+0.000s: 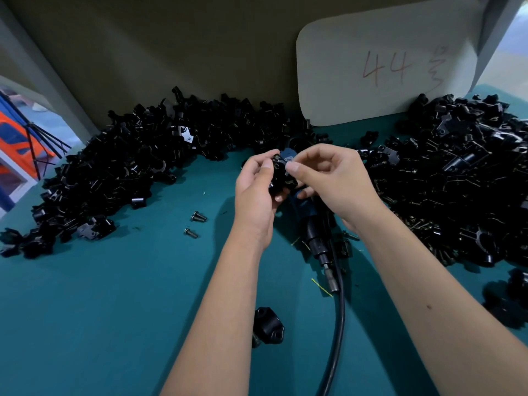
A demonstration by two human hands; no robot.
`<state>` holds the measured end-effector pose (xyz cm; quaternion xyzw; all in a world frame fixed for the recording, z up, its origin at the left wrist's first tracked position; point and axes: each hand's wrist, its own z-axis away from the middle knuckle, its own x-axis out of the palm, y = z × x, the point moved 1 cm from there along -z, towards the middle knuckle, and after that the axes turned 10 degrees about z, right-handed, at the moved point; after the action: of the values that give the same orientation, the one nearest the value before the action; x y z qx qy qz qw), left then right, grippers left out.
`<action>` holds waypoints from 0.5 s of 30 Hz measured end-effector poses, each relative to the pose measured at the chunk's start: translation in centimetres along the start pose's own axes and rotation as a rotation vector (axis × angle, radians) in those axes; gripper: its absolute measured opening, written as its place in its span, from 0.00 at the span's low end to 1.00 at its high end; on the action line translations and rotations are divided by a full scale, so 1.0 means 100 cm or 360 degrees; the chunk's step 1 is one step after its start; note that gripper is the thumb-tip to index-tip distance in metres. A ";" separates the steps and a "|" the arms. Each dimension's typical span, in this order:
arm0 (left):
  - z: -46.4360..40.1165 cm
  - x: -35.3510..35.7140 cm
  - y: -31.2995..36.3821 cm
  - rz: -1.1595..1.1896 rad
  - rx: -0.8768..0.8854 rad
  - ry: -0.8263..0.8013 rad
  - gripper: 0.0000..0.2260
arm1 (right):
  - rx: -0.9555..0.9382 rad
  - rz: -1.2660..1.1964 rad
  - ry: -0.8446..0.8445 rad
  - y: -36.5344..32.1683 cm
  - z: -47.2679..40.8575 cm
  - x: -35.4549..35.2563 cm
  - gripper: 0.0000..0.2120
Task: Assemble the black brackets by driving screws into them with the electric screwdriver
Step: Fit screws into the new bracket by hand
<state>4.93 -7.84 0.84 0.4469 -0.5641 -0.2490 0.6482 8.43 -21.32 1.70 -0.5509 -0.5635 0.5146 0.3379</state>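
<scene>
My left hand (257, 190) grips a black bracket (281, 174) above the middle of the green table (114, 281). My right hand (328, 181) pinches something small, seemingly a screw, against the top of that bracket with thumb and forefinger. The electric screwdriver (311, 224), blue and black, lies on the table under my hands, its bit pointing toward me and its black cable (338, 324) running to the front edge. Two loose screws (195, 224) lie left of my left wrist. One assembled bracket (268, 325) rests near the front between my forearms.
A large heap of black brackets (120, 172) curves along the left and back. Another heap of brackets mixed with screws (457, 181) fills the right side. A white card marked 44 (383, 72) leans against the beige back wall.
</scene>
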 end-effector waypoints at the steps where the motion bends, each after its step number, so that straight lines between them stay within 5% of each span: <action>1: 0.000 0.000 -0.001 -0.0024 0.0008 -0.0024 0.11 | -0.0001 0.0012 0.0020 0.000 0.000 -0.001 0.06; 15: -0.001 -0.004 0.005 0.0216 -0.0012 0.0105 0.13 | 0.0159 -0.0503 0.0022 -0.004 0.001 -0.002 0.07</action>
<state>4.87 -7.20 1.05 0.4133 -0.5705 -0.1918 0.6834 8.29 -21.49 2.09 -0.4414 -0.6146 0.4785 0.4455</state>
